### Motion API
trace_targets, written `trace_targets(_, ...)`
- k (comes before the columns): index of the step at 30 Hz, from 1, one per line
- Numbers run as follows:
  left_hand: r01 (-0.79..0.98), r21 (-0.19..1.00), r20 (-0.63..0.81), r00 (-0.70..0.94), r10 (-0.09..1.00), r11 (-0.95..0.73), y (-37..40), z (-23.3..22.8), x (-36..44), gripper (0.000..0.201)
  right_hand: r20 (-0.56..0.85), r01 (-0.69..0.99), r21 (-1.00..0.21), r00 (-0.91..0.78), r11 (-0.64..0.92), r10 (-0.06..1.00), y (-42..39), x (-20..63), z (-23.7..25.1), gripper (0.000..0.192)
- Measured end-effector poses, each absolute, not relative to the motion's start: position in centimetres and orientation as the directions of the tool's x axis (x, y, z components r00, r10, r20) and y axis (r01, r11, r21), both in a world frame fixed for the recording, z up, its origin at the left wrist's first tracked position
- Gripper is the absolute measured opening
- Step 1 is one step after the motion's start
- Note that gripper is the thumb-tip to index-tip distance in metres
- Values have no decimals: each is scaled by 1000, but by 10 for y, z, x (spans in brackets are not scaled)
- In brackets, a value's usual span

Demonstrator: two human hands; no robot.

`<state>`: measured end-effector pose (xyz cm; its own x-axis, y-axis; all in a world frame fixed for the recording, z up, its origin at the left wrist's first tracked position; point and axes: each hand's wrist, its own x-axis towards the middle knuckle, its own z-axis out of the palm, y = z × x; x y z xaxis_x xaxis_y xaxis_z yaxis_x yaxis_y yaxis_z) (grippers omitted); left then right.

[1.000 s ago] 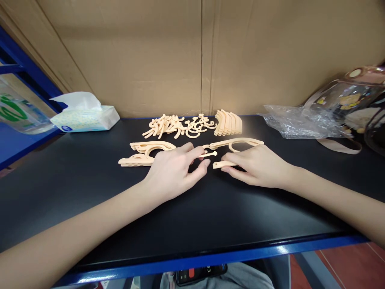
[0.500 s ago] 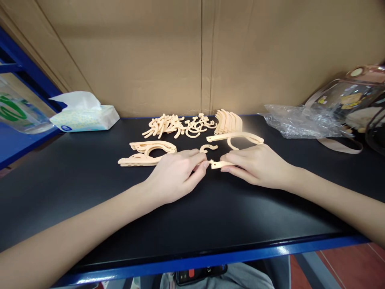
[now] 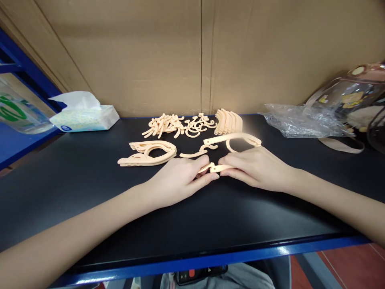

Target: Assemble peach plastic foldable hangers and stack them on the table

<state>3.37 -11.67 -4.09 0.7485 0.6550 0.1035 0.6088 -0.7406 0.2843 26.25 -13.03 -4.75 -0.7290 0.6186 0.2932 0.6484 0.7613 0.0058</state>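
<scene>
- A phone (image 3: pixel 201 275) lay nearest, on a lap below the blue edge of the counter (image 3: pixel 192 224).
- The left hand (image 3: pixel 177 176) pinched a slim cream strip (image 3: pixel 205 168) between thumb and fingers, its thumb tip reaching to the neighbouring part.
- The right hand (image 3: pixel 255 168) pinched a thicker cream arm (image 3: pixel 222 167), its holed end poking out leftward and meeting the strip between the hands.
- Both parts looked like smooth moulded plastic: light, stiff, a little slippery. The narrow end looked likeliest to snap if bent; a grip close to the joint, on the flat sides, seemed surest.
- Just beyond the hands lay slim wavy parts (image 3: pixel 192 154), one piece or two, I could not tell, and a long curved arm (image 3: pixel 231 138).
- To their left sat a stack of folded frames (image 3: pixel 144 162).
- Farther back were a heap of loose strips (image 3: pixel 164 124), small hooks (image 3: pixel 195 127) and a row of nested arms (image 3: pixel 228 121), between a tissue pack (image 3: pixel 87 120) and a crumpled clear bag (image 3: pixel 303 120).
</scene>
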Motion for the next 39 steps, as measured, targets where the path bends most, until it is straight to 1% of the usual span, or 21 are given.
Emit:
trace_targets(5,622,176,79,763,641,-763,-117,-40,34,33,299,648,15,-729,761,615,-132,260,-49,38)
trace_targets(9,616,90,65,780,622,-782,-117,-41,34,33,289,643,13,-736,766,612,-133,259,-49,41)
trace_targets(11,615,68,61,783,619,-785,-117,-42,33,33,284,638,-2,-738,770,612,-133,259,-50,43)
trace_targets(16,618,63,43,783,621,-784,-118,-39,33,34,302,641,-4,-730,767,613,-132,259,-51,44)
trace_targets(20,604,-41,21,797,603,-796,-118,-38,34,29,275,636,-8,-741,772,613,-132,259,-51,43)
trace_targets(27,513,-223,120,858,499,-829,-115,-45,32,32,228,655,-46,-728,754,646,-132,259,-51,40)
trace_targets(30,506,-272,130,862,490,-818,-115,-45,32,31,227,656,-57,-725,752,650,-131,259,-51,39)
trace_targets(32,518,-271,122,855,504,-811,-115,-44,32,31,243,652,-51,-727,757,642,-131,260,-51,39)
trace_targets(34,538,-231,103,842,529,-811,-116,-42,32,30,269,647,-31,-728,762,630,-131,260,-51,40)
trace_targets(39,602,-29,21,799,601,-798,-117,-38,34,30,336,640,79,-739,764,584,-132,260,-53,41)
